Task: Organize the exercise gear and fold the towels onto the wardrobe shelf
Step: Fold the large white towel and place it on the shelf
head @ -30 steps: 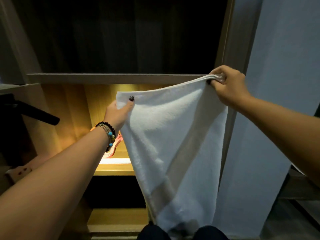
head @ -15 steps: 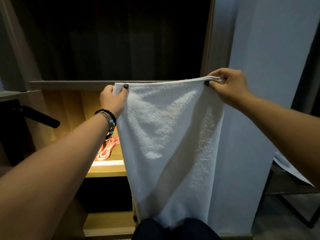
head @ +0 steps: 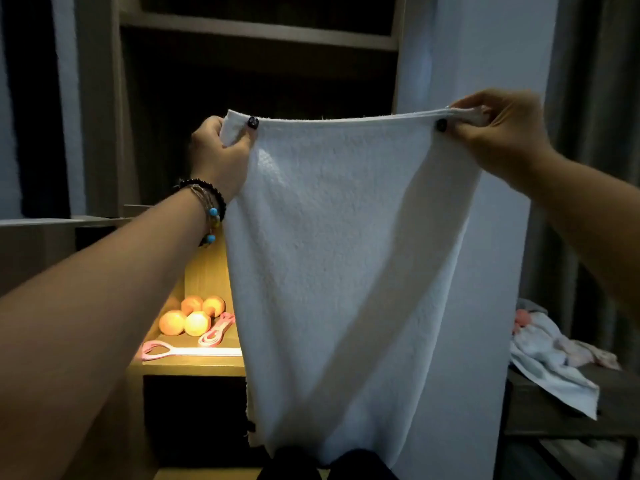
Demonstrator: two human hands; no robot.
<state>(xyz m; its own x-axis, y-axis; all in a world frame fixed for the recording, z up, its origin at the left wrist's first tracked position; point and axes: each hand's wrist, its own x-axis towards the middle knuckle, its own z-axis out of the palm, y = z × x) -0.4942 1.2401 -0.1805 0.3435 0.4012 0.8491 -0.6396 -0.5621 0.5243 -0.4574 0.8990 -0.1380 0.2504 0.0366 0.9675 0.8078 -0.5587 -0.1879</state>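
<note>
Left hand (head: 221, 157) and right hand (head: 498, 133) pinching top corners of white terry towel (head: 346, 254), stretched between them, hanging

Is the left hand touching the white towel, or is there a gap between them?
Touching. The head view shows the left hand pinching the top left corner of the white towel, thumb pressed on the front of the cloth, with no gap.

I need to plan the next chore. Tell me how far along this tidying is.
Done: dumbbells and pink bands sit on the lit shelf. In hand: left hand and right hand hold a white towel spread, unfolded. Left: folding it, plus the cloth pile at right.
</note>
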